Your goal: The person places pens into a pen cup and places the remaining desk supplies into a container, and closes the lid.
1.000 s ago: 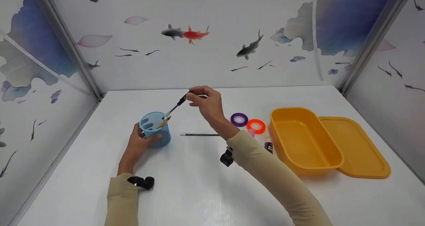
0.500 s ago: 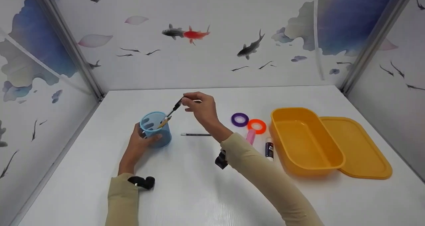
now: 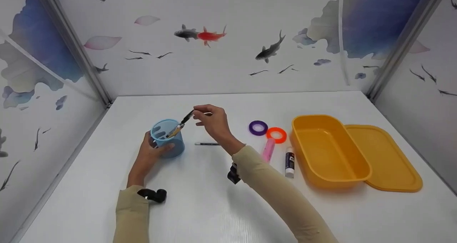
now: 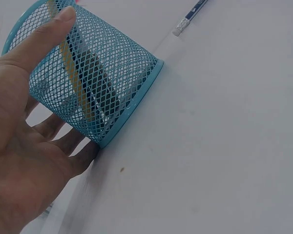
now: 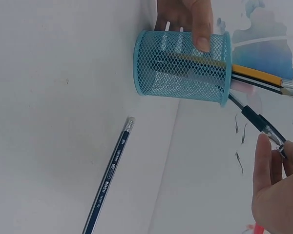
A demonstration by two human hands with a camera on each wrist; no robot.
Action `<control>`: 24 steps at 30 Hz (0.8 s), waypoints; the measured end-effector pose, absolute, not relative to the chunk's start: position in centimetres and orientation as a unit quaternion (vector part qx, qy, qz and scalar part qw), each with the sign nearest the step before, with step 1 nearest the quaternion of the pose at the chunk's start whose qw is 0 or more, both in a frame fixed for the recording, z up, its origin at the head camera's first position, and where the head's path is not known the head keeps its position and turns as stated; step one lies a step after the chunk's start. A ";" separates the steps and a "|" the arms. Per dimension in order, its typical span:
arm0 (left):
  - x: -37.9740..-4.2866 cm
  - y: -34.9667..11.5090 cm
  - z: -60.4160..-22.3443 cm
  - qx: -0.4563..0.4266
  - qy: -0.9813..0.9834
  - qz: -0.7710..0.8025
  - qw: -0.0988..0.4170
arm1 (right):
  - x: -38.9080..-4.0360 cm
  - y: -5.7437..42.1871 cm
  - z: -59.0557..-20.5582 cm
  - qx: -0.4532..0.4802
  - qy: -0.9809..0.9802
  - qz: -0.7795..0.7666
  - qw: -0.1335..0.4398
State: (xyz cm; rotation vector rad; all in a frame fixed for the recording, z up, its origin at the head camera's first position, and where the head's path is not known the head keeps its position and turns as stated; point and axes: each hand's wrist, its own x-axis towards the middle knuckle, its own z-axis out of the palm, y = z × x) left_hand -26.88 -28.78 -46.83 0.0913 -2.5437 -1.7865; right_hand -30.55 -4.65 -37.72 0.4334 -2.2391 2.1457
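Note:
My left hand (image 3: 151, 153) grips a light-blue mesh pen holder (image 3: 175, 148), thumb on its near side and fingers around the far side, as the left wrist view shows. Inside the holder lean a yellow pencil (image 5: 259, 74) and a dark striped pencil (image 5: 254, 84). Above the rim, my right hand (image 3: 214, 122) pinches a black pen (image 5: 254, 118) between thumb and fingers. The pen slants down, its lower end at the holder's mouth. On the table beside the holder lies a dark blue pencil (image 5: 107, 178) with a white eraser; the right arm partly covers it in the head view.
To the right lie a purple tape roll (image 3: 258, 128), an orange tape roll (image 3: 276, 135), a pink stick-shaped item (image 3: 269, 150) and a glue stick (image 3: 290, 162). Beyond them stands a yellow box (image 3: 298, 143), its lid (image 3: 389, 161) beside it. Patterned walls enclose the table.
My right hand has moved down and left, lowering the pen toward the holder's mouth. The pink item and glue stick are now less covered by the arm. The left hand has stayed put.

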 end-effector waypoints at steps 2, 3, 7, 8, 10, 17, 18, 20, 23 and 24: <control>-26.8 -28.8 -46.8 0.028 -0.819 -0.573 0.020 | -30.5 -4.9 -38.0 0.143 -0.715 0.685 0.001; -26.8 -28.8 -46.8 0.028 -0.819 -0.573 0.021 | -30.5 -5.0 -38.1 0.144 -0.715 0.684 -0.001; -26.8 -28.8 -46.9 0.028 -0.820 -0.572 0.021 | -30.4 -5.6 -38.7 0.146 -0.717 0.682 -0.005; -26.8 -28.8 -46.9 0.029 -0.819 -0.573 0.019 | -30.4 -5.7 -38.9 0.146 -0.716 0.683 -0.005; -26.9 -28.8 -47.0 0.031 -0.817 -0.575 0.016 | -30.4 -5.9 -39.2 0.145 -0.715 0.684 -0.006; -26.8 -28.8 -46.7 0.036 -0.819 -0.572 0.012 | -30.4 -6.3 -39.9 0.149 -0.728 0.669 -0.025; -26.8 -28.8 -46.7 0.035 -0.819 -0.572 0.012 | -30.4 -6.3 -39.9 0.150 -0.732 0.664 -0.025; -26.8 -28.7 -46.6 0.034 -0.818 -0.574 0.012 | -30.4 -6.0 -39.9 0.154 -0.738 0.656 -0.026; -26.8 -28.7 -46.7 0.032 -0.816 -0.577 0.012 | -30.5 -5.3 -39.9 0.165 -0.747 0.643 -0.027; -26.8 -28.7 -46.7 0.032 -0.816 -0.577 0.012 | -30.6 -5.0 -39.9 0.169 -0.751 0.637 -0.028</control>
